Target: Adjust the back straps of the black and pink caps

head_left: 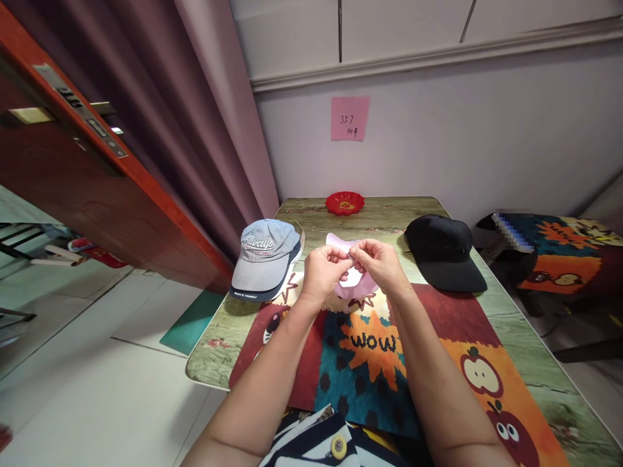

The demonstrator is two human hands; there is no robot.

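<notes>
Over the middle of the table, my left hand (325, 269) and my right hand (380, 261) meet with fingers pinched. Between the fingertips is something small that I cannot make out. Just beneath and behind the hands lies a pink and white item (363, 285), partly covered by them. To the left sits a stack of caps with a grey-blue one (264, 250) on top. A black cap (444, 251) rests on the right side, its brim toward me.
A red scalloped dish (344, 203) stands at the table's back edge. A colourful mat (370, 363) covers the near part of the wooden-patterned table (211, 353). The wall bears a pink note (350, 119). A door (121, 194) and curtain are on the left.
</notes>
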